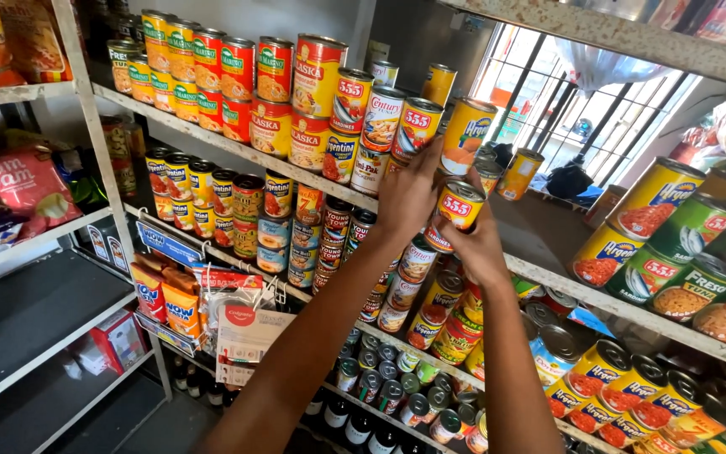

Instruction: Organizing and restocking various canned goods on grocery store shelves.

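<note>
Both my arms reach up to a store shelf (539,273) packed with canned food. My right hand (476,248) grips a yellow and red tin can (457,210), held tilted with its lid toward me. My left hand (409,193) is raised just left of it, fingers touching the can's upper side and close to a taller yellow can (466,130) on the shelf. Stacked red, green and yellow cans (313,101) fill the shelf to the left of my hands.
Lower shelves hold several more cans (397,294) and dark bottles (355,424) near the floor. Snack bags (23,189) sit on a white rack at left. Sachets hang on a strip (170,294). Large yellow and green cans (674,244) crowd the right. A barred window (581,109) is behind.
</note>
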